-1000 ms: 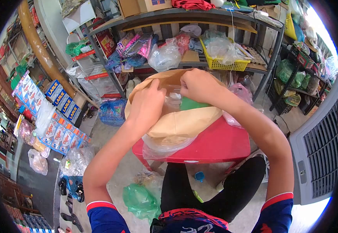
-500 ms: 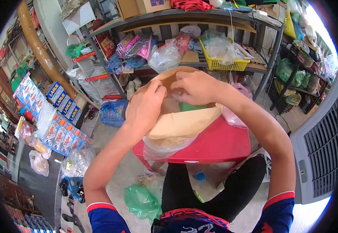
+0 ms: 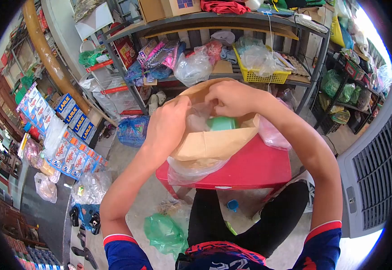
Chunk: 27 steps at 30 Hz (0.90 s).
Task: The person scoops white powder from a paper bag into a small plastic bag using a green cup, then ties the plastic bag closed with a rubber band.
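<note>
A brown paper bag (image 3: 214,143) stands wide open on a red plastic table (image 3: 259,166), with clear plastic around its base. Inside it are a green object (image 3: 223,123) and crumpled clear plastic (image 3: 198,120). My left hand (image 3: 171,119) is at the bag's left rim, fingers curled and pinched at the plastic film. At the back of the opening, my right hand (image 3: 232,98) has its fingers bent together on the same clear plastic. Some fingertips are hidden inside the bag.
Behind the table is a metal shelf (image 3: 178,80) with plastic bags and a yellow basket (image 3: 263,77). A grey air cooler (image 3: 362,175) stands at the right. A green plastic bag (image 3: 164,231) and a blue cup (image 3: 233,205) lie on the floor.
The fingers of my right hand have drawn closer together. More of the green object and the clear plastic shows inside the bag.
</note>
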Each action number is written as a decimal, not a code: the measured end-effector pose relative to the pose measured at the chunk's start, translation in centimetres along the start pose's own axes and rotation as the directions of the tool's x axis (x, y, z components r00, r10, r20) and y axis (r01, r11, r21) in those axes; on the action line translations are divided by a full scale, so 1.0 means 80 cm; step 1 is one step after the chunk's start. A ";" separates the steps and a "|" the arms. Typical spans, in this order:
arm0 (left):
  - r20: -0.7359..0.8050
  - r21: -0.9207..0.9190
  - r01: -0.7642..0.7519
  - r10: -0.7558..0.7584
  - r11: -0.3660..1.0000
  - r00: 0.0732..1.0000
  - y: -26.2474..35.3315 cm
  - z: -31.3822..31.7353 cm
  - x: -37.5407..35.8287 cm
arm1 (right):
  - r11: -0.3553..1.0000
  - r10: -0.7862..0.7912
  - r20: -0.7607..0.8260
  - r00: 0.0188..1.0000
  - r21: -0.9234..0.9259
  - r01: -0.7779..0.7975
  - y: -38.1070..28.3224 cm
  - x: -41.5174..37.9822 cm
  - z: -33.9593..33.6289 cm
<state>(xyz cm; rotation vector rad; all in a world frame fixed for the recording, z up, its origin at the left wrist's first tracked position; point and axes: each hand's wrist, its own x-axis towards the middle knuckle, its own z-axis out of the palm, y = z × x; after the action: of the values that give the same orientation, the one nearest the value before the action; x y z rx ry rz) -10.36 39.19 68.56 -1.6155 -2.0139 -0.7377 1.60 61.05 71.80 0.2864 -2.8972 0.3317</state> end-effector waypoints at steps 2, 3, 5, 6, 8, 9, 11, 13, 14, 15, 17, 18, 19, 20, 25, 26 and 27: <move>-0.005 -0.017 0.007 -0.007 1.000 1.000 -0.001 -0.007 0.001 | 0.999 0.023 -0.009 1.000 0.030 -0.022 -0.001 0.000 -0.007; -0.006 -0.026 0.010 -0.010 1.000 1.000 -0.001 -0.010 0.002 | 0.999 0.024 -0.033 0.999 0.041 -0.022 0.001 0.000 -0.010; -0.062 -0.064 -0.006 0.002 0.998 0.998 -0.003 -0.012 0.004 | 0.998 0.032 -0.085 0.996 0.061 -0.027 0.000 0.000 -0.014; -0.089 -0.082 -0.016 0.009 0.996 0.996 -0.005 -0.014 0.005 | 0.997 0.042 -0.115 0.992 0.071 -0.034 -0.002 0.000 -0.015; -0.133 -0.102 -0.013 -0.001 0.995 0.991 -0.010 -0.019 0.009 | 0.997 0.057 -0.173 0.983 0.057 -0.048 -0.007 -0.001 -0.017; -0.154 -0.112 -0.011 -0.007 0.994 0.988 -0.011 -0.020 0.010 | 0.998 0.062 -0.200 0.978 0.036 -0.056 -0.012 -0.001 -0.015; -0.105 -0.153 0.035 -0.051 0.988 0.993 -0.011 -0.025 0.011 | 0.999 0.034 -0.240 0.970 0.032 -0.027 -0.017 0.001 -0.016; -0.075 -0.146 0.058 -0.069 0.988 0.995 -0.010 -0.031 0.013 | 0.997 -0.022 -0.270 0.963 0.063 0.040 -0.017 0.004 -0.019; -0.070 -0.125 0.056 -0.065 0.991 0.995 -0.008 -0.033 0.014 | 1.000 -0.011 -0.248 0.969 0.019 0.016 -0.018 0.005 -0.019; -0.063 -0.103 0.052 -0.059 0.993 0.996 -0.008 -0.035 0.014 | 1.000 0.001 -0.227 0.974 -0.025 -0.007 -0.019 0.005 -0.019; 0.038 -0.180 0.110 -0.105 0.978 0.994 -0.011 -0.036 0.011 | 0.998 0.006 -0.185 0.983 -0.056 -0.017 -0.022 0.007 -0.016; 0.092 -0.216 0.142 -0.125 0.966 0.988 -0.012 -0.036 0.009 | 0.999 0.000 -0.162 0.987 -0.042 -0.007 -0.025 0.006 -0.011; 0.127 -0.181 0.141 -0.119 0.973 0.985 -0.009 -0.038 0.008 | 1.000 -0.007 -0.139 0.990 -0.030 0.003 -0.025 0.005 -0.008; 0.163 -0.145 0.140 -0.116 0.979 0.980 -0.003 -0.042 0.007 | 1.000 0.018 -0.108 0.994 -0.019 -0.020 -0.024 0.005 -0.005; 0.261 0.011 0.161 -0.158 0.987 0.952 0.013 -0.051 0.001 | 1.000 0.016 -0.145 0.989 0.003 -0.016 -0.004 0.004 0.013; 0.276 0.019 0.176 -0.174 0.984 0.945 0.016 -0.051 0.001 | 0.998 0.059 -0.126 0.990 -0.010 -0.061 -0.002 0.004 0.017; 0.291 0.025 0.189 -0.188 0.982 0.938 0.017 -0.050 0.002 | 0.994 0.104 -0.107 0.989 -0.026 -0.107 -0.007 0.002 0.020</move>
<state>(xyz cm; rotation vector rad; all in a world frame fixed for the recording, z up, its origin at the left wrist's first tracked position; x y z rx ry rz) -9.02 36.90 71.87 -1.6270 -2.4059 -0.5952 1.24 60.10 70.39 0.1071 -2.8160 0.3086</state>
